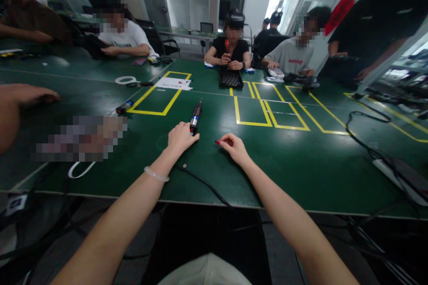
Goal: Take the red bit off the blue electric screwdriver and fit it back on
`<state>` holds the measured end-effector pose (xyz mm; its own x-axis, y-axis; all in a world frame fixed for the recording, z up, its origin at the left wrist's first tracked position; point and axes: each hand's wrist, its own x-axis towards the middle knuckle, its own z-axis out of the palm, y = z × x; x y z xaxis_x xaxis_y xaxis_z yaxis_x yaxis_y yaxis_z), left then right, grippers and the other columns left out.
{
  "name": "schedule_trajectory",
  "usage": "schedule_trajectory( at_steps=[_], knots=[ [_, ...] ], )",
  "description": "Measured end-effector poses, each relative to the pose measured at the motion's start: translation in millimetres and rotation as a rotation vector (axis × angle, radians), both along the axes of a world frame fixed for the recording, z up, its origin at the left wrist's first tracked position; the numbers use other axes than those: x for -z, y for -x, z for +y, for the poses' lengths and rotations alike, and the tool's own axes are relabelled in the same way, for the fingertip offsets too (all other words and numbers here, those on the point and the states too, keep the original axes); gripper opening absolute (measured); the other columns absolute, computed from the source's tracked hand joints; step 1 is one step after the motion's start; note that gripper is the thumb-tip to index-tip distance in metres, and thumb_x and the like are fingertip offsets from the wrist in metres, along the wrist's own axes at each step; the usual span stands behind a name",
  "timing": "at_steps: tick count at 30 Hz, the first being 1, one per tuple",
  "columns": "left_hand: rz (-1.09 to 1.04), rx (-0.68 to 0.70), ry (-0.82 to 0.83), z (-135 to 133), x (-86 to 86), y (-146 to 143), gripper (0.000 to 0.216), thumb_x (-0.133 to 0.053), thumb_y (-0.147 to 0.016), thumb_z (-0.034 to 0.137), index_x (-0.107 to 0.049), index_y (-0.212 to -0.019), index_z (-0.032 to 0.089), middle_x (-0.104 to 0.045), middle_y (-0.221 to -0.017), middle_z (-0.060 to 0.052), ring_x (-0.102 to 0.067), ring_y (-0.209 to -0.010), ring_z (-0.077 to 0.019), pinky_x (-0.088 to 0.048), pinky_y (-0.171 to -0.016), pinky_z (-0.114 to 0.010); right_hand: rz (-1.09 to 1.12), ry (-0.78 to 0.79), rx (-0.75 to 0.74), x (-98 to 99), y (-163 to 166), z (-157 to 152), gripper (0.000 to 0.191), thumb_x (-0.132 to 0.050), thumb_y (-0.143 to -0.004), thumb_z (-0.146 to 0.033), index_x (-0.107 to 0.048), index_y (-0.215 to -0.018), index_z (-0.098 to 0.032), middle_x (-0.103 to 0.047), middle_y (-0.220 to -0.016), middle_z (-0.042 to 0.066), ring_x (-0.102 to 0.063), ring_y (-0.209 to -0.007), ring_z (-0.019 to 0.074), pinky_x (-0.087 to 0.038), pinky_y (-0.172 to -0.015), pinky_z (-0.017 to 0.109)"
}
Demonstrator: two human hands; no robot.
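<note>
My left hand (180,137) rests on the green table (301,164) with its fingers closed round the rear end of a black and silver electric screwdriver (195,116), which lies flat and points away from me. Its black cord (200,182) runs back toward me over the table edge. My right hand (234,146) sits just to the right and pinches a small red part (217,142) between thumb and fingertips. A pale bracelet (156,174) circles my left wrist.
Yellow tape rectangles (160,98) mark the tabletop. A black parts tray (230,79) lies before a seated person (230,49) opposite. Several other people sit around. Another person's hand (23,98) reaches in at left. A black cable (364,142) and power strip (401,178) lie right.
</note>
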<state>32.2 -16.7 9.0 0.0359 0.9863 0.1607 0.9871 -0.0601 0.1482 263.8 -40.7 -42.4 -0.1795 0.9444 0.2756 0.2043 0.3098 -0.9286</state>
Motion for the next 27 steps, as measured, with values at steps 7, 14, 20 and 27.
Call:
schedule_trajectory(
  at_steps=[7, 14, 20, 27],
  knots=[
    [-0.022, 0.200, -0.005, -23, 2.0, -40, 0.057, -0.060, -0.086, 0.055, -0.058, -0.128, 0.016, -0.063, -0.122, -0.016, -0.062, -0.109, -0.0328, -0.050, -0.083, -0.038, -0.036, -0.058, 0.098, -2.3, -4, 0, 0.019, -0.064, -0.081, -0.038, -0.061, -0.085, -0.020, -0.064, -0.082, 0.002, -0.056, -0.071, 0.0155, -0.047, -0.066, 0.028],
    [-0.074, 0.296, 0.002, -28, 7.0, -50, 0.056, -0.063, -0.086, 0.055, -0.057, -0.127, 0.018, -0.063, -0.119, -0.016, -0.061, -0.110, -0.0316, -0.049, -0.085, -0.037, -0.114, -0.137, 0.047, -0.8, -3, -2, 0.014, -0.064, -0.083, -0.033, -0.060, -0.081, -0.020, -0.061, -0.080, 0.002, -0.056, -0.069, 0.0149, -0.047, -0.067, 0.028],
    [-0.031, 0.296, -0.004, -30, 5.7, -52, 0.056, -0.062, -0.087, 0.056, -0.055, -0.127, 0.018, -0.061, -0.119, -0.014, -0.061, -0.110, -0.0293, -0.050, -0.084, -0.035, -0.145, -0.135, 0.033, 5.4, -2, 3, 0.011, -0.063, -0.083, -0.031, -0.060, -0.081, -0.020, -0.060, -0.078, 0.000, -0.054, -0.067, 0.0139, -0.046, -0.067, 0.028],
    [0.005, 0.290, -0.009, -30, 6.5, -52, 0.057, -0.062, -0.086, 0.057, -0.054, -0.127, 0.018, -0.061, -0.118, -0.013, -0.061, -0.109, -0.0283, -0.050, -0.082, -0.035, -0.132, -0.138, 0.041, 7.8, -2, 5, 0.010, -0.064, -0.082, -0.030, -0.061, -0.080, -0.020, -0.060, -0.077, 0.001, -0.054, -0.067, 0.0146, -0.045, -0.066, 0.028]
  ],
)
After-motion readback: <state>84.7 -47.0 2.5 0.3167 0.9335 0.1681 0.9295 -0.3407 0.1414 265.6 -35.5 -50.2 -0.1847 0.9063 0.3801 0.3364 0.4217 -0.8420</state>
